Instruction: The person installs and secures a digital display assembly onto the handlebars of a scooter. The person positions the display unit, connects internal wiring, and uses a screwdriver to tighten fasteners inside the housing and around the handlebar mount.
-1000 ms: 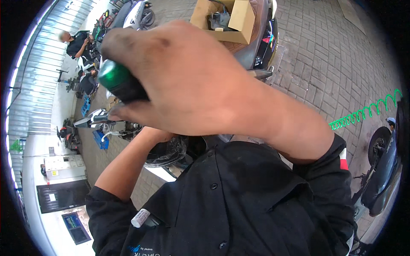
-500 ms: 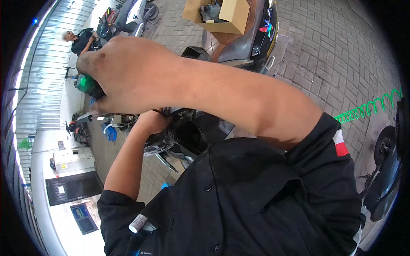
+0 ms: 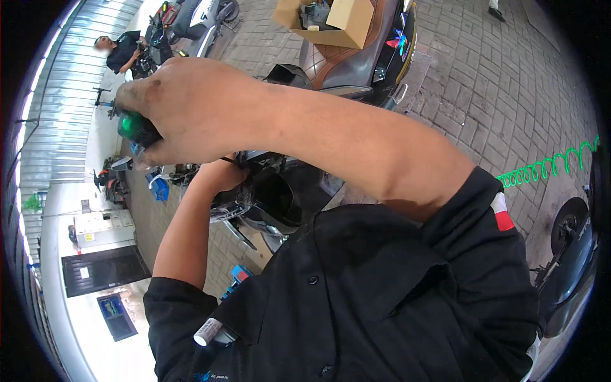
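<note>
My right hand (image 3: 181, 108) crosses in front of me to the upper left, its fingers wrapped round a green-and-black tool (image 3: 135, 129). Only a ribbed dark part and a bright green patch of that tool show; the hand covers the rest. Lower and behind the right forearm, my left hand (image 3: 223, 174) reaches in at the dark front parts of a motorcycle (image 3: 270, 194). A thin black cable or strip lies by its fingers. Those fingers are mostly hidden, so I cannot make out what they hold or touch.
An open cardboard box (image 3: 349, 28) with dark parts rests on a brown motorcycle seat (image 3: 340, 63). A green coiled hose (image 3: 547, 164) hangs at the right, above another motorcycle (image 3: 569, 274). A co-worker (image 3: 124, 52) is at the far left. A blue object (image 3: 239, 274) lies by my left sleeve.
My view has shifted slightly, showing more of the blue object near my left sleeve. Another person's foot has come in at the upper right. My right hand keeps its grip on the tool.
</note>
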The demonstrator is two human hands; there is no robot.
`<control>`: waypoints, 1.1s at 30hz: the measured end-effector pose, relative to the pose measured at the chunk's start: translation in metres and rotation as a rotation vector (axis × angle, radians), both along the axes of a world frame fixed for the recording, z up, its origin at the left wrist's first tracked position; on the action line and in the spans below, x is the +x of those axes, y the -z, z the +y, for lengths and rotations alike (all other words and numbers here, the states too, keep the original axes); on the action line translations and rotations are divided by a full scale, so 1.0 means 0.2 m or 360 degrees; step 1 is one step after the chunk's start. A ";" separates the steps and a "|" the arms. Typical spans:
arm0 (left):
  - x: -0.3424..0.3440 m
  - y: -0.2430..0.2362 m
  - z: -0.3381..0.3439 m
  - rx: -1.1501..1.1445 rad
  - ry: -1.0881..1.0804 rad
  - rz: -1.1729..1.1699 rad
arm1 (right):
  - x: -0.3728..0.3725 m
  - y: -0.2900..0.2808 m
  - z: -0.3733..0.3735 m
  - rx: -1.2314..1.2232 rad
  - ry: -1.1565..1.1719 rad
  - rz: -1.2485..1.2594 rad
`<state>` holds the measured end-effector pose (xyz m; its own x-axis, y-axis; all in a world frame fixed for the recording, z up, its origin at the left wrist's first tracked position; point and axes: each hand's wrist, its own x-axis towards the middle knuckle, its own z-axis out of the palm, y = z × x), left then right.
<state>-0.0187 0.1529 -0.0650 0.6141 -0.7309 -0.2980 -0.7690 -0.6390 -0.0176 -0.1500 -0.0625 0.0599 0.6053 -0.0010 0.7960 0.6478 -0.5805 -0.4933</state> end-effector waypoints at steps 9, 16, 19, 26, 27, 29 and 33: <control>-0.27 -0.21 0.12 -0.0507 0.0092 -0.0068 | -0.03 0.00 0.05 -0.0309 -0.0318 -0.0046; -0.44 -0.11 0.10 -0.1667 -0.0143 -0.0312 | -0.06 -0.03 0.15 -0.0274 -0.0086 0.0059; -0.39 -0.03 0.13 -0.1877 -0.0200 -0.0324 | -0.08 -0.05 0.14 -0.0315 -0.0098 -0.0057; -0.39 -0.19 0.08 -0.1519 0.0243 -0.0378 | -0.07 -0.08 0.08 -0.0433 -0.0563 -0.0061; -0.39 -0.17 0.09 -0.1630 0.0161 -0.0338 | -0.06 -0.08 0.09 -0.0443 -0.0572 -0.0063; -0.41 -0.16 0.06 -0.1760 0.0091 -0.0279 | -0.05 -0.09 0.10 -0.0491 -0.0242 -0.0076; -0.44 -0.16 0.10 -0.1843 -0.0044 -0.0664 | -0.07 -0.10 0.18 -0.0631 0.0048 0.0050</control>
